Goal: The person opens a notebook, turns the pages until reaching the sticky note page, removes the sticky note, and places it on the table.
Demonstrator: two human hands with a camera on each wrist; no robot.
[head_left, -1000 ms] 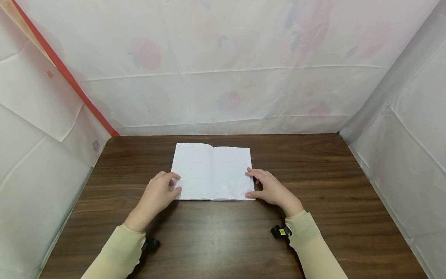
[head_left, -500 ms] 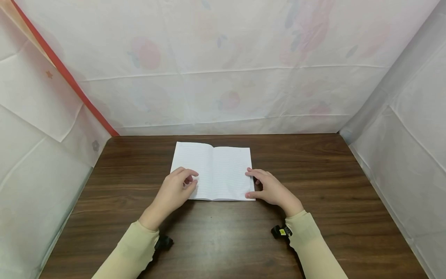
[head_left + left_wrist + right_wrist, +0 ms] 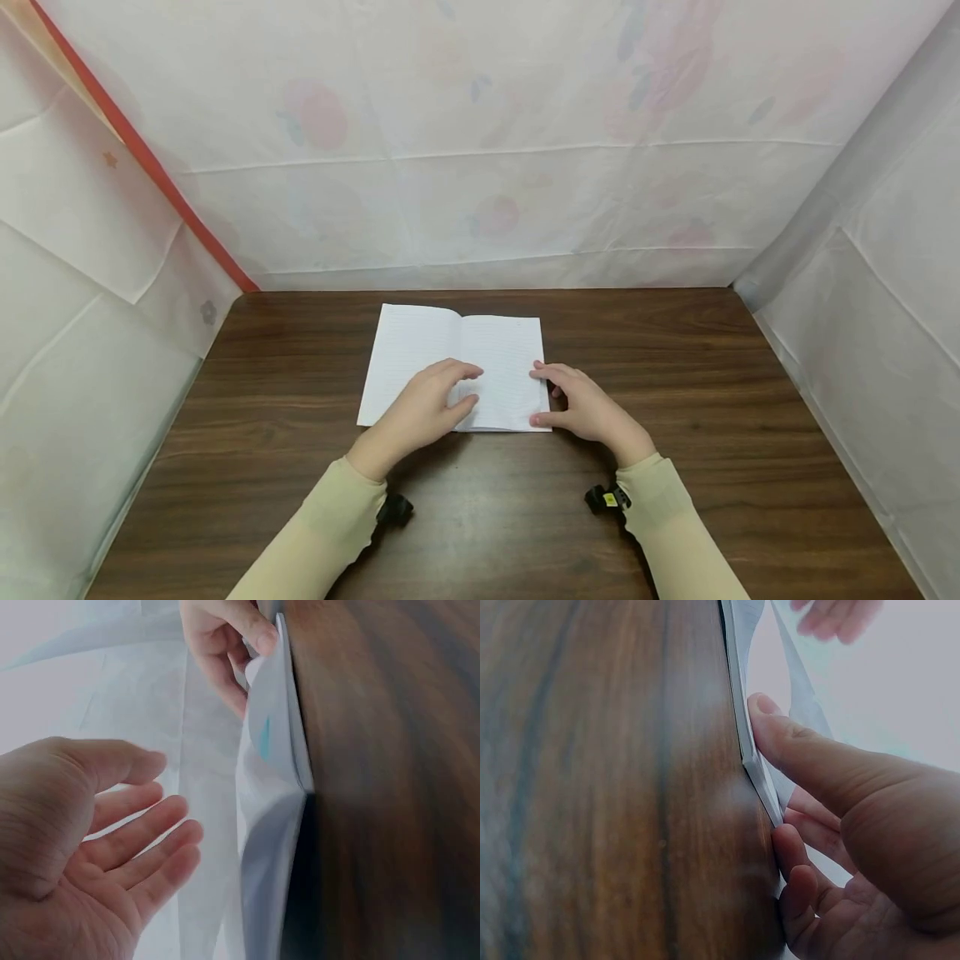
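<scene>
left sleeve [image 3: 322, 533]: pale yellowish, coming in from the bottom left, with a little black clip thing sitting just beside the cuff.
left hand [image 3: 420, 410]: hovering over the near middle of the notebook, fingers loosely spread and holding nothing. The head view makes it look like it's lying on the paper, but the left wrist view is showing the palm [image 3: 82, 877] open, fingers relaxed and clear of the page, so I honestly can't tell if it's touching.
notebook [image 3: 420, 342]: lying open on the table, roughly centre and closer to the back edge, lined pages facing up. From above it's looking pretty flat. The wrist views are showing it edge-on, and there the right-hand pages [image 3: 776, 780] are lifting off the wood a bit.
right hand [image 3: 581, 404]: sitting at the right edge of the notebook. Only the right wrist view is really showing the grip: thumb [image 3: 810, 754] pressing on top of the page edge, other fingers curling underneath, so it's pinching that edge.
table [image 3: 712, 400]: dark wood grain, running wall to wall.
backdrop [image 3: 525, 125]: white sheets with faded pink prints hanging all around, red strip on the left.
</scene>
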